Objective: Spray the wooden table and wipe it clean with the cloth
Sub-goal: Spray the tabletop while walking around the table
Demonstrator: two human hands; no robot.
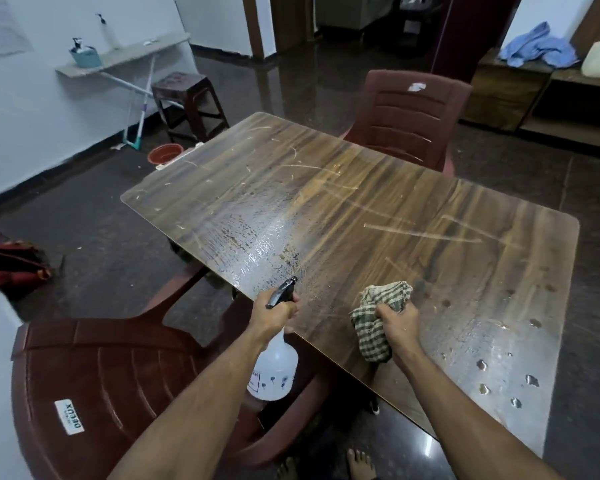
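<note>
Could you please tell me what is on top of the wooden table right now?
Spray droplets wet the wooden table, with scratch marks across it. The right hand holds the checked cloth over it; the patch beneath is hidden.

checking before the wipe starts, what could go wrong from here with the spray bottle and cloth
1. The spray bottle hangs off the wooden table's near edge above the maroon chair, so mist may wet the seat or floor.
2. The checked cloth is bunched in the right hand; wiping may only smear the wet patch.
</note>
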